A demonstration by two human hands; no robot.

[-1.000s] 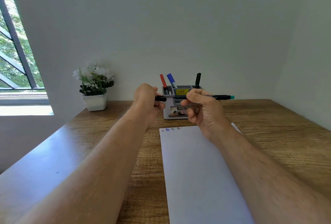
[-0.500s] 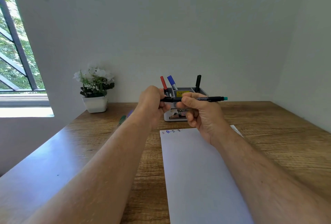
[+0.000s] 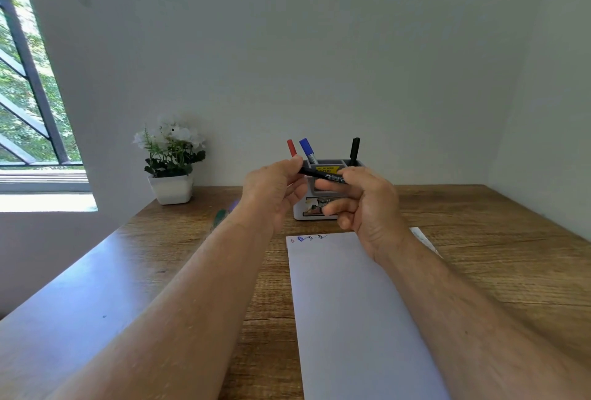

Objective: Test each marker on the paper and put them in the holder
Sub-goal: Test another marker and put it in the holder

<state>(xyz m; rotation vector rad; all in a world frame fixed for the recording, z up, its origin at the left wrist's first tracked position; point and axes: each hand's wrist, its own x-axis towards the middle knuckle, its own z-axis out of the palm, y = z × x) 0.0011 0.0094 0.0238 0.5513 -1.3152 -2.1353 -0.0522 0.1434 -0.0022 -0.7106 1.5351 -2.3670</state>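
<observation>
A big white sheet of paper (image 3: 361,319) lies flat on the brown wooden table (image 3: 495,239), with a few small scribbles at its far edge. Above that edge, both hands are up in the air. The right hand (image 3: 367,204) has its fingers curled around a thin black marker (image 3: 323,174). The left hand (image 3: 271,188) pinches the marker's other end. Behind them stands a grey and white holder (image 3: 329,164) with a red marker (image 3: 291,147), a blue marker (image 3: 307,148) and a black marker (image 3: 354,151) in it. A white pot of white flowers (image 3: 171,160) sits far left.
</observation>
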